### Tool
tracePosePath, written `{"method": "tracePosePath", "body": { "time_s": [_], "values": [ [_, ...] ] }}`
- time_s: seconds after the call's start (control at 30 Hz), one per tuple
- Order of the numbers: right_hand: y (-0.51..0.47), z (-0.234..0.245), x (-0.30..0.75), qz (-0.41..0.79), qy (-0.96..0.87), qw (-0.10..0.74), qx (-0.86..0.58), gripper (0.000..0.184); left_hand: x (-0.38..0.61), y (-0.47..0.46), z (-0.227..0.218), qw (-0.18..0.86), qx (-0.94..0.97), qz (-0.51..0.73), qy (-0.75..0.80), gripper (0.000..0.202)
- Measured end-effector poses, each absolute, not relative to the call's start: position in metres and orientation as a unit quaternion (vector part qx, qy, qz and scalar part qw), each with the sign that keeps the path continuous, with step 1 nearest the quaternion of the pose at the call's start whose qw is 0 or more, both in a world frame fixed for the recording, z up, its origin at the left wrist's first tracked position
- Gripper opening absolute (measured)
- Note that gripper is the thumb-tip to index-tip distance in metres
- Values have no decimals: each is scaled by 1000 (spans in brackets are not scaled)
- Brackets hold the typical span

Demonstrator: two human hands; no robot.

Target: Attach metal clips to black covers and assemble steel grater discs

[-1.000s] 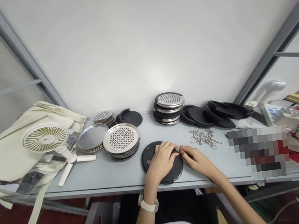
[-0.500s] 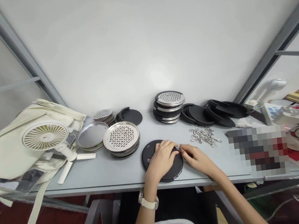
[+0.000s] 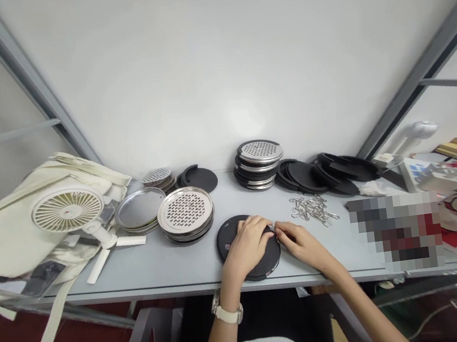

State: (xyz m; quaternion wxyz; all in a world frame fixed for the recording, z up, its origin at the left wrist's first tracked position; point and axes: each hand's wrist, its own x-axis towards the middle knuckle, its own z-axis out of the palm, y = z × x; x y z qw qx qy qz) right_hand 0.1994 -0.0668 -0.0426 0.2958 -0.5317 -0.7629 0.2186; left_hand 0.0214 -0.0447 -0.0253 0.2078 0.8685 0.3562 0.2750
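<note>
Head view, read from the person's left to right. Far to the left of the hands lie a cream fan [image 3: 68,210] on cloth bags, then a stack of plain metal trays [image 3: 140,209] and a stack of perforated metal discs [image 3: 186,212].

Left hand [image 3: 248,246] rests palm-down on a black round disc [image 3: 230,236] at the near table edge, fingers curled over its right rim. Right hand [image 3: 300,244] meets it at that rim, thumb and forefinger pinched together on something small, probably a metal clip; the view is too poor to confirm.

Beyond the hands stands a pile of finished-looking units [image 3: 259,164], black base with perforated top. Behind the right hand lies a heap of loose metal clips [image 3: 313,209], and further right loose black discs [image 3: 322,173].

Judgement: one unit is in hand at the clip stage; several appear done, and many parts are left on the grey table [image 3: 157,266].
</note>
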Motion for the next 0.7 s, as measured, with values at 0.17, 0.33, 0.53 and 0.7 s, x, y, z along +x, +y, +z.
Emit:
{"method": "tracePosePath", "body": {
  "time_s": [0.17,0.33,0.53,0.7],
  "values": [
    [-66,-43,200,223,-759,294,-537,29,22,-44,-27,209,868,276,356,16],
    [-64,-45,203,225,-763,294,-530,30,22,-42,-27,217,866,279,354,16],
    [-63,-46,203,225,-766,295,-524,28,22,-43,-27,219,866,281,351,17],
    [-65,-47,202,209,-771,292,-525,28,21,-43,-27,214,866,284,352,16]
  ]
}}
